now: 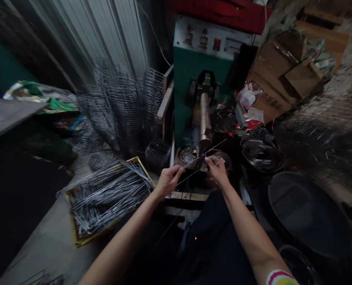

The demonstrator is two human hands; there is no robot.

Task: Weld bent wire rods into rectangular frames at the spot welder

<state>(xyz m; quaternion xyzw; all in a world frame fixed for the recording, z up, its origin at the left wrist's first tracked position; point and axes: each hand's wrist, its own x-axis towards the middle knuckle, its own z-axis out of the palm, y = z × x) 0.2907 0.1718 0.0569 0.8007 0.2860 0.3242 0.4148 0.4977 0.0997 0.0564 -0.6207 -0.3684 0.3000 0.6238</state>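
My left hand [169, 180] is closed, its thumb and fingers pinching a thin metal wire [190, 162]. My right hand [217, 169] pinches thin wire too, close under the tip of the brass-coloured arm [205, 116] of a green spot-welding machine [183, 99]. One wire end sticks out up and right past my right hand, and another slants down toward my left. Where the wires meet is too dark and small to make out. Just beyond my left hand sits a small round dish [188, 156] of shiny bits.
A yellow crate [75, 229] of bent metal rods [113, 194] stands on the left. Behind it rise stacks of wire baskets [119, 103]. To the right are a wire coil [260, 152], a large dark round lid [306, 209] and a cardboard box [271, 87]. A tiny orange spark [195, 238] glows near my lap.
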